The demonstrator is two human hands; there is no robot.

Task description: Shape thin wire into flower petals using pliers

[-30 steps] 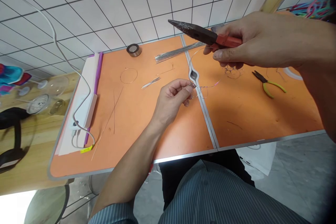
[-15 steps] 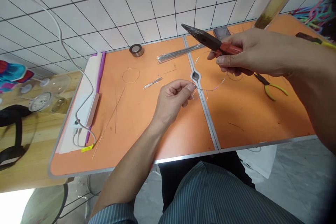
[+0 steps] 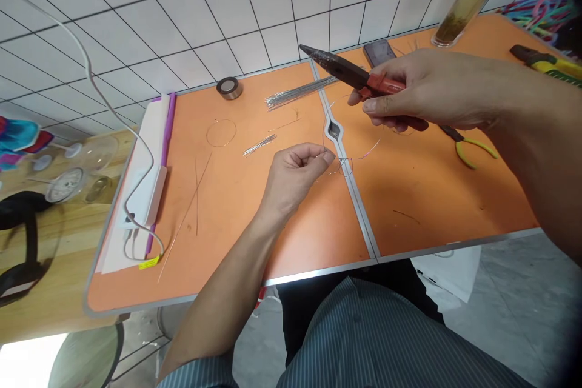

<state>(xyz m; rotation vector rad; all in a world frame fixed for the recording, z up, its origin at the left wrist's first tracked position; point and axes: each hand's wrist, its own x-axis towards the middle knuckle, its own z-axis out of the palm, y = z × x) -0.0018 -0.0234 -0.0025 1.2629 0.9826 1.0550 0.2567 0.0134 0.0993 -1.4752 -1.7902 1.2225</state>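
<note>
My left hand (image 3: 295, 177) rests over the middle of the orange table (image 3: 254, 218), fingers pinched on a thin bent wire (image 3: 345, 160) that loops up and to the right. My right hand (image 3: 431, 88) hovers above the table's right half, closed round the red handles of long-nose pliers (image 3: 345, 70). The dark jaws point left and look closed with nothing in them. The pliers' tip sits above and slightly behind the wire, apart from it.
A bundle of straight wires (image 3: 295, 92), a wire ring (image 3: 221, 132), a tape roll (image 3: 228, 87), green-handled pliers (image 3: 468, 148), a phone (image 3: 378, 51), a tall glass tube (image 3: 464, 3), and a white power strip (image 3: 150, 188) with cable lie around. Wine glasses (image 3: 68, 176) lie on the wooden surface at left.
My right hand with the pliers dipped slightly and shifted left toward the wire. My left hand stayed pinched on the wire, which sank a little closer to the table.
</note>
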